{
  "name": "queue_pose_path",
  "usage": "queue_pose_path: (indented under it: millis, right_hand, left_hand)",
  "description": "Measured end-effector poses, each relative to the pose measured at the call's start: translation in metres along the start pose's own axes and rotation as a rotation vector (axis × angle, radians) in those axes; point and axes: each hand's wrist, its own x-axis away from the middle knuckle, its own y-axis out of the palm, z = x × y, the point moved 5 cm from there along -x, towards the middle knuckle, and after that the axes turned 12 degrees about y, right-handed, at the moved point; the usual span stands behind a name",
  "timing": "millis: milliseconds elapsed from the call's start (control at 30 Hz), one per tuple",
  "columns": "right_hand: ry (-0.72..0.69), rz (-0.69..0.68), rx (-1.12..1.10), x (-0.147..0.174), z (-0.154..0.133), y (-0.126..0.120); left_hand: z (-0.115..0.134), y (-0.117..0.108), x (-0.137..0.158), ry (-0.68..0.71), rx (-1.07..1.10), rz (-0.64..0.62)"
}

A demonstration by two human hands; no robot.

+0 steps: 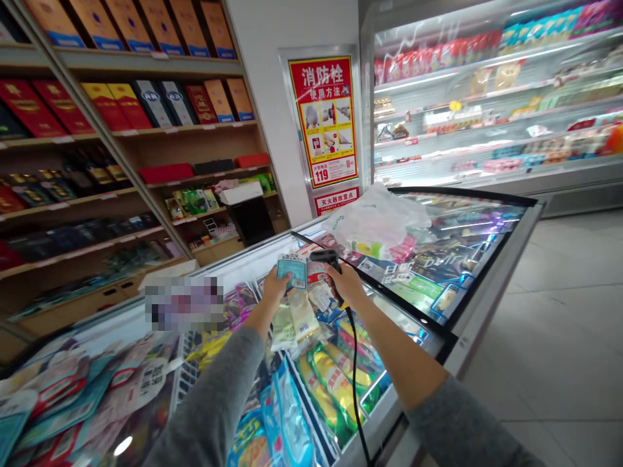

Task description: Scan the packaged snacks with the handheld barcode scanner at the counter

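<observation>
The left hand (275, 286) is closed on the edge of a blue and white pack (292, 271), thumb on its face, and holds it over the open part of a freezer (481, 308). The printed face is turned up toward the wearer, a barcode at its lower right; dark characters run along its top edge, too small to read. Its lower end is hard to tell from the packs behind, so its full long axis cannot be told.

The right hand (348, 284) is wrapped around the grip of a scanner (325, 257), just right of the pack. The scanner's head lies nearly level and points left, toward the pack; its grip slants down and right, and a black cord (355, 370) drops from it toward the wearer.

Below the hands lie pale packs (302, 316), then green and yellow packs (331, 383) with red characters, their long axes slanting away to the upper left, beside blue bags (293, 415). A clear plastic bag (379, 217) rests on the freezer's far side.

Beyond, a red and yellow poster (325, 123) reads 消防栓, 使用方法 and 119; the sign (337, 200) under it reads 灭火器放置点.
</observation>
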Motion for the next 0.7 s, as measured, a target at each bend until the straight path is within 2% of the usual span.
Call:
queue_pose_path:
  millis: [100,200,333,433,567,700]
  right_hand:
    - [0.059,-0.046,-0.021,0.011,0.005,0.014]
    - [0.132,-0.136,-0.093,0.028,0.012,0.043]
    - [0.195,-0.282,-0.134,0.065,0.022,0.106]
    - [0.169,-0.442,-0.108,0.103,0.026,0.162]
    - [0.125,-0.556,-0.130,0.150,0.032,0.221]
    - [0.102,-0.636,-0.102,0.185,0.038,0.246]
  left_hand:
    - [-0.002,-0.052,0.039,-0.085,0.151,0.135]
    - [-0.009,-0.113,0.091,-0.167,0.355,0.311]
    - [-0.019,-0.185,0.155,-0.191,0.515,0.476]
    - [-0.022,-0.234,0.185,-0.124,0.497,0.569]
    - [-0.021,-0.280,0.197,-0.020,0.372,0.591]
    - [-0.026,-0.295,0.196,-0.025,0.387,0.668]
